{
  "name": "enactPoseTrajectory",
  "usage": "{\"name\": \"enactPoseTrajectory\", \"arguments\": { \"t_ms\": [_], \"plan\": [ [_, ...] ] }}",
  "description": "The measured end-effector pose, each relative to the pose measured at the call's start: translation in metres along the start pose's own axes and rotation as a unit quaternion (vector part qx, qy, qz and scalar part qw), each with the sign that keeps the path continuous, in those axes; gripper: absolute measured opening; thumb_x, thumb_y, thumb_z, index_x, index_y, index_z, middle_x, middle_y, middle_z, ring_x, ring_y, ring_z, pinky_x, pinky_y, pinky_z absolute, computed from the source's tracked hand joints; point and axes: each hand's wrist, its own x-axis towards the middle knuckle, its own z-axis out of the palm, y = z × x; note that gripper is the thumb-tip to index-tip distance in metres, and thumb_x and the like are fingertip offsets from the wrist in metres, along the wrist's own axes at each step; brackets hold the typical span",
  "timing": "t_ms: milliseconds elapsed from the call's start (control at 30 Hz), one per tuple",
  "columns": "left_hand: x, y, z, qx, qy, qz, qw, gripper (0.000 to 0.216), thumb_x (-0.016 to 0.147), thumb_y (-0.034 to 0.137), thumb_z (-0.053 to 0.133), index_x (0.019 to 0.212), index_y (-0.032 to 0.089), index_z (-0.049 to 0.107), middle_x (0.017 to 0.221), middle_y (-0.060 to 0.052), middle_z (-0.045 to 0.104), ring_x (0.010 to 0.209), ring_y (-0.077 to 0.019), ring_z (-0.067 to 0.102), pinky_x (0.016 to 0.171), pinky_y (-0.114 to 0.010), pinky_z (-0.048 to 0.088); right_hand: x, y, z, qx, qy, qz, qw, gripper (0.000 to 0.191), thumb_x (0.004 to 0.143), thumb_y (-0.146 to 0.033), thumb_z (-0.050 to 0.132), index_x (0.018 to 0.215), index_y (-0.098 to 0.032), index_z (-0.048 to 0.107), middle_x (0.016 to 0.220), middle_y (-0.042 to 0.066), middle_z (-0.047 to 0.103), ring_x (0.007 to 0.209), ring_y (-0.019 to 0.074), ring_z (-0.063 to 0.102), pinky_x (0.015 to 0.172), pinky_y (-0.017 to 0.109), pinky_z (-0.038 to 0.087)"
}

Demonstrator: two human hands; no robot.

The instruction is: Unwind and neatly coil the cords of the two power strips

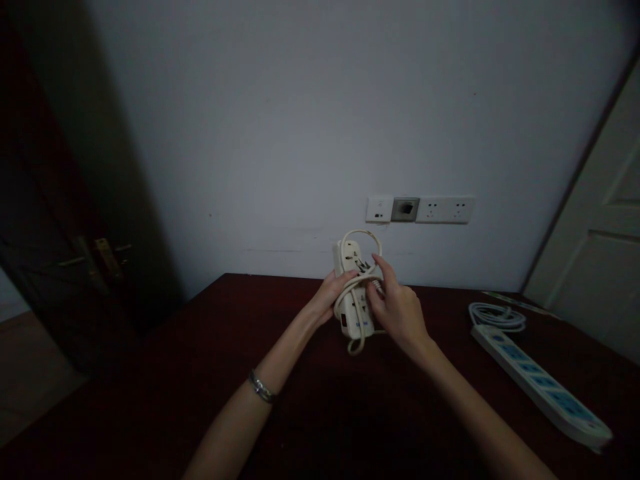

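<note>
A short white power strip (354, 252) is held up above the dark red table, its socket face towards me and a red switch near its lower end. Its cream cord (356, 348) is wound about the middle of the strip, with a loop standing above the top and another hanging below. My left hand (327, 297) grips the strip from the left, thumb lying over the front across the cord. On the other side my right hand (397, 303) pinches the cord close to the plug (377, 287), which is partly hidden by the fingers.
A longer power strip (537, 380) with blue socket panels lies at the right of the table (210, 353), its coiled white cord (497, 317) behind it. Wall sockets (446, 209) are set in the wall beyond. Doors stand at the left and right.
</note>
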Motion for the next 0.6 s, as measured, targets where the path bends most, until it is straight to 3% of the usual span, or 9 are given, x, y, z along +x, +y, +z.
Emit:
{"name": "enactPoseTrajectory", "arguments": {
  "t_ms": [100,200,267,333,400,433,600],
  "plan": [
    [-0.001,-0.007,0.005,-0.018,-0.01,-0.005,1.0,0.039,0.068,0.033,0.07,0.099,0.012,0.061,0.086,-0.007,0.067,0.069,-0.0138,0.061,0.069,-0.027,0.048,0.002,0.003,-0.005,0.035,-0.003,0.01,0.999,0.051,0.086,-0.033,0.039,0.135,-0.02,0.039,0.064,0.005,0.062,0.051,0.018,0.055,0.051,0.026,0.035],
    [0.0,-0.012,0.004,-0.002,-0.017,-0.012,1.0,0.041,0.069,0.037,0.07,0.1,0.012,0.061,0.084,-0.006,0.067,0.066,-0.0135,0.061,0.066,-0.027,0.048,0.006,0.007,-0.007,0.168,-0.02,0.045,0.985,0.05,0.082,-0.033,0.045,0.129,-0.019,0.046,0.06,0.001,0.058,0.051,0.0146,0.052,0.052,0.025,0.036],
    [0.002,-0.015,0.0,0.02,-0.021,-0.016,0.999,0.043,0.07,0.042,0.068,0.1,0.012,0.06,0.081,-0.006,0.066,0.063,-0.0126,0.06,0.063,-0.026,0.047,0.009,0.009,-0.004,0.303,-0.057,0.095,0.946,0.054,0.077,-0.033,0.05,0.128,-0.016,0.045,0.055,-0.002,0.053,0.047,0.012,0.048,0.049,0.022,0.036],
    [0.004,-0.017,-0.007,0.046,-0.023,-0.004,0.999,0.045,0.072,0.045,0.065,0.103,0.012,0.059,0.081,-0.006,0.065,0.062,-0.0122,0.059,0.063,-0.026,0.047,0.012,0.01,0.001,0.421,-0.108,0.159,0.886,0.061,0.073,-0.035,0.052,0.13,-0.015,0.042,0.054,-0.004,0.051,0.045,0.0109,0.045,0.045,0.021,0.036],
    [0.007,-0.018,-0.013,0.086,-0.028,0.018,0.996,0.049,0.073,0.046,0.065,0.107,0.012,0.057,0.085,-0.007,0.065,0.066,-0.0133,0.059,0.065,-0.027,0.047,0.014,0.011,0.007,0.485,-0.155,0.21,0.835,0.061,0.073,-0.039,0.051,0.129,-0.015,0.042,0.057,-0.003,0.053,0.047,0.0118,0.048,0.046,0.022,0.039],
    [0.008,-0.018,-0.016,0.109,-0.032,0.032,0.993,0.051,0.072,0.045,0.066,0.109,0.012,0.056,0.088,-0.008,0.065,0.07,-0.0145,0.06,0.068,-0.028,0.047,0.015,0.011,0.01,0.498,-0.169,0.217,0.822,0.057,0.073,-0.041,0.051,0.124,-0.014,0.047,0.061,-0.002,0.055,0.051,0.0126,0.051,0.049,0.023,0.041],
    [0.009,-0.012,-0.026,0.244,-0.06,0.113,0.961,0.055,0.07,0.039,0.069,0.116,0.014,0.053,0.112,-0.011,0.059,0.104,-0.0219,0.054,0.093,-0.033,0.038,0.017,0.018,0.021,0.471,-0.186,0.165,0.846,0.038,0.065,-0.04,0.06,0.09,-0.012,0.059,0.08,0.006,0.063,0.068,0.0157,0.057,0.061,0.026,0.044]
  ]
}}
